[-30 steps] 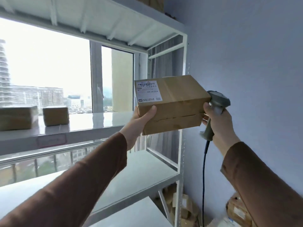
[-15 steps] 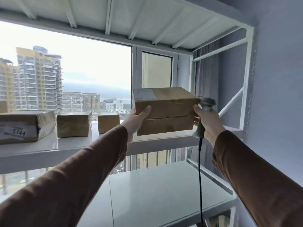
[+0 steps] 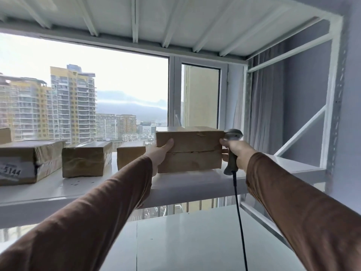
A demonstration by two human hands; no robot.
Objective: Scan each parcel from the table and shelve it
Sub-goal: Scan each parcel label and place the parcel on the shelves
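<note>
Shelf [image 3: 195, 184] bare right of my box [image 3: 189, 151], out to the frame post [image 3: 332, 114] and diagonal brace [image 3: 300, 132]; left side tight: small box [image 3: 130, 156] just beside my left hand [image 3: 159, 153], two more boxes [image 3: 86, 160] beyond; headroom open over all boxes up to ribbed upper shelf [image 3: 175, 20].

A parcel storeroom: white metal shelving [image 3: 195, 184] holding taped cardboard parcels [image 3: 86, 159].

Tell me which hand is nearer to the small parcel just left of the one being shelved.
Left. The left hand grips the held parcel on its left end, right beside the small parcel. The right hand, holding the barcode scanner, is at the far end.
</note>
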